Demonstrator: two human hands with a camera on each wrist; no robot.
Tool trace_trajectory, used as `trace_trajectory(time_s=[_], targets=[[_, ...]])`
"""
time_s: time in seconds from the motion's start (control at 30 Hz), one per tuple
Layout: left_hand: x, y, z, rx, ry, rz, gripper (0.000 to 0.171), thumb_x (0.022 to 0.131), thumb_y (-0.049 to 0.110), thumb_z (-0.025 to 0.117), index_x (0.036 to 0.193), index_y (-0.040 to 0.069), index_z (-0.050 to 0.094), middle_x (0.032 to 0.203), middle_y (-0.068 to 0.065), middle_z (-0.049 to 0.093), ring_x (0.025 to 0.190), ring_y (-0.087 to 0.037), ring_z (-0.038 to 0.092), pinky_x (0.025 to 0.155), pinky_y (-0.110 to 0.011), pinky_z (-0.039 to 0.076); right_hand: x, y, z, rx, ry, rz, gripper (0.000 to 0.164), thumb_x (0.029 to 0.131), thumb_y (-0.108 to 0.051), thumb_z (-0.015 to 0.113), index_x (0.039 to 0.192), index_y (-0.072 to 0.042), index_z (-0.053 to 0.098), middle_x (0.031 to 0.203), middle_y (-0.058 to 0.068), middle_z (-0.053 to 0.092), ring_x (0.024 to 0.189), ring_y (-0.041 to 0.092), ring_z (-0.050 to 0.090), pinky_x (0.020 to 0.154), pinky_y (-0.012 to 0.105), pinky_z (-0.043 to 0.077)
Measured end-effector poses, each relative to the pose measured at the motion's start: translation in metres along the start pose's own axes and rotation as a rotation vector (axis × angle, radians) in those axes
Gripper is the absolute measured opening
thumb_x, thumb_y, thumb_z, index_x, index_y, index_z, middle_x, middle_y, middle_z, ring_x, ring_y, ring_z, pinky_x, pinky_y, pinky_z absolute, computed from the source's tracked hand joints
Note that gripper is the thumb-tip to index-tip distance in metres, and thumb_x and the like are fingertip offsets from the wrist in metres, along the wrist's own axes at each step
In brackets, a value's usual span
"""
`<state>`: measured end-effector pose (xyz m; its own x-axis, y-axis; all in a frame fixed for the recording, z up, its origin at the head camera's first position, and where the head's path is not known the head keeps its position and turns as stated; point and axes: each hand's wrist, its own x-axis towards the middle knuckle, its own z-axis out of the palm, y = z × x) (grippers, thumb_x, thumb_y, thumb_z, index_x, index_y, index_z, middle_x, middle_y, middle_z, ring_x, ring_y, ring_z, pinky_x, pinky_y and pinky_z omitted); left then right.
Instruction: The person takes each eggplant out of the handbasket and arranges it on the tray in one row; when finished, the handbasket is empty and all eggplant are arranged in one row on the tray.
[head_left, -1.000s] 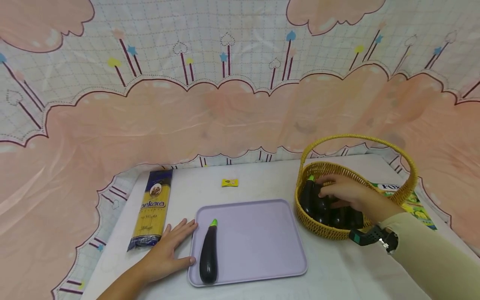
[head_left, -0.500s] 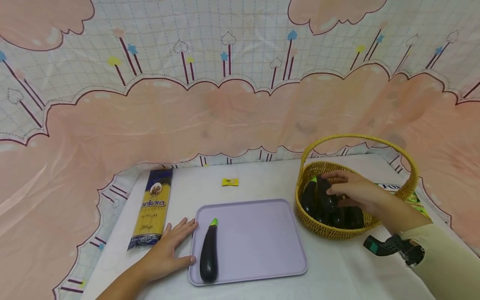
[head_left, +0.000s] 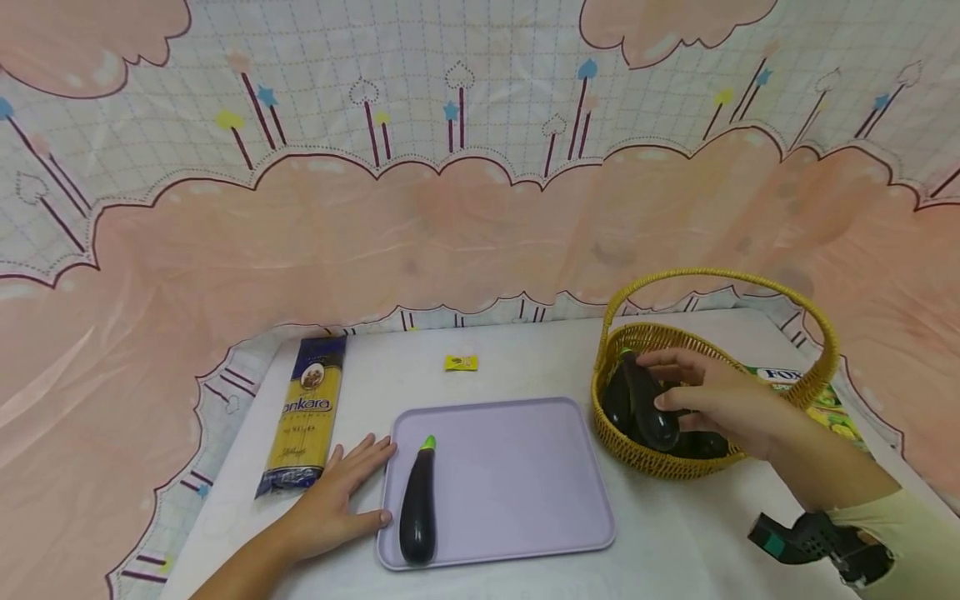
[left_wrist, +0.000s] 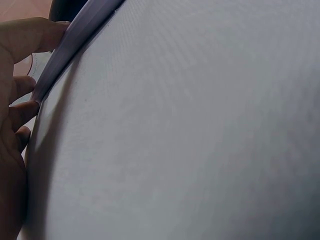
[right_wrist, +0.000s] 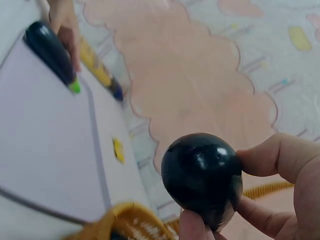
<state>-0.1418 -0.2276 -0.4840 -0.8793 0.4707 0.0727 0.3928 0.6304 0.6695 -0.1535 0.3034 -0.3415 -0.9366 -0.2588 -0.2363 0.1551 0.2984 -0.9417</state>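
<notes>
My right hand (head_left: 720,396) pinches a dark eggplant (head_left: 648,404) between thumb and fingers, over the yellow wicker basket (head_left: 637,462). In the right wrist view the held eggplant (right_wrist: 200,172) shows its round, glossy end. More eggplants (head_left: 701,444) lie in the basket, partly hidden by the held one and the hand. My left hand (head_left: 330,508) lies flat with fingers spread, its thumb and fingertips touching the left rim of the lilac tray (head_left: 517,483). On the tray's left side lies another eggplant (head_left: 417,508) with a bright green tip.
Beside the left hand lies a pack of Ankara spaghetti (head_left: 307,417). A small yellow wrapped packet (head_left: 461,363) sits behind the tray. The basket's tall handle (head_left: 712,272) arches over the right hand. A green and yellow FOX packet (head_left: 832,408) lies partly behind the basket.
The right hand has taken hold of an eggplant and lifted it a little from the others in the basket. The right forearm has shifted rightward. The left hand has stayed still.
</notes>
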Motion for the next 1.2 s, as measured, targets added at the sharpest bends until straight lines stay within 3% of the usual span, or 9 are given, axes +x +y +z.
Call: trace_trajectory(time_s=[0.23,0.47,0.73,0.9,1.07,1.2], targets=[[0.0,0.001,0.0,-0.008,-0.004,-0.015,0.087,0.086,0.042,0.085,0.16,0.013,0.05,0.168,-0.01,0.043,0.16,-0.044,0.023,0.127,-0.069,-0.004,-0.002,-0.001,0.025,0.127,-0.078,-0.052,0.062,0.096,-0.005,0.071,0.154,-0.002,0.047,0.157,0.03,0.039,0.119,0.033,0.065,0.091,0.044,0.064],[-0.002,-0.001,0.001,-0.007,-0.002,-0.014,0.087,0.086,0.043,0.086,0.16,0.013,0.051,0.168,-0.01,0.043,0.16,-0.044,0.024,0.127,-0.07,-0.004,0.004,-0.006,0.056,0.125,-0.109,-0.04,0.067,0.093,-0.005,0.071,0.155,-0.001,0.046,0.159,0.028,0.039,0.117,0.03,0.061,0.087,0.038,0.062],[-0.002,-0.003,0.001,0.0,0.009,0.01,0.087,0.087,0.043,0.085,0.16,0.013,0.05,0.168,-0.01,0.043,0.16,-0.044,0.025,0.126,-0.07,-0.003,0.026,0.001,0.096,0.14,-0.122,-0.015,0.065,0.09,-0.006,0.075,0.151,-0.006,0.054,0.161,0.024,0.04,0.108,0.026,0.061,0.079,0.033,0.059],[-0.002,-0.003,0.001,0.001,0.012,0.024,0.086,0.087,0.044,0.084,0.16,0.013,0.051,0.167,-0.01,0.045,0.159,-0.045,0.026,0.126,-0.072,-0.002,0.043,0.013,0.123,0.157,-0.119,0.007,0.062,0.088,-0.007,0.077,0.148,-0.008,0.058,0.159,0.023,0.044,0.116,0.029,0.065,0.087,0.041,0.064],[-0.002,-0.002,0.001,-0.003,0.039,0.082,0.084,0.087,0.041,0.085,0.158,0.009,0.053,0.164,-0.014,0.048,0.156,-0.05,0.03,0.123,-0.076,0.001,0.057,0.023,0.145,0.157,-0.114,0.035,0.063,0.085,-0.004,0.079,0.145,-0.009,0.061,0.155,0.023,0.048,0.113,0.028,0.067,0.084,0.042,0.065],[-0.002,-0.001,-0.001,-0.006,0.034,0.07,0.085,0.086,0.042,0.084,0.158,0.01,0.053,0.165,-0.014,0.047,0.157,-0.049,0.029,0.124,-0.075,0.001,0.067,0.028,0.16,0.167,-0.145,0.019,0.063,0.084,0.001,0.076,0.145,-0.005,0.06,0.153,0.025,0.049,0.11,0.029,0.069,0.082,0.044,0.066]])
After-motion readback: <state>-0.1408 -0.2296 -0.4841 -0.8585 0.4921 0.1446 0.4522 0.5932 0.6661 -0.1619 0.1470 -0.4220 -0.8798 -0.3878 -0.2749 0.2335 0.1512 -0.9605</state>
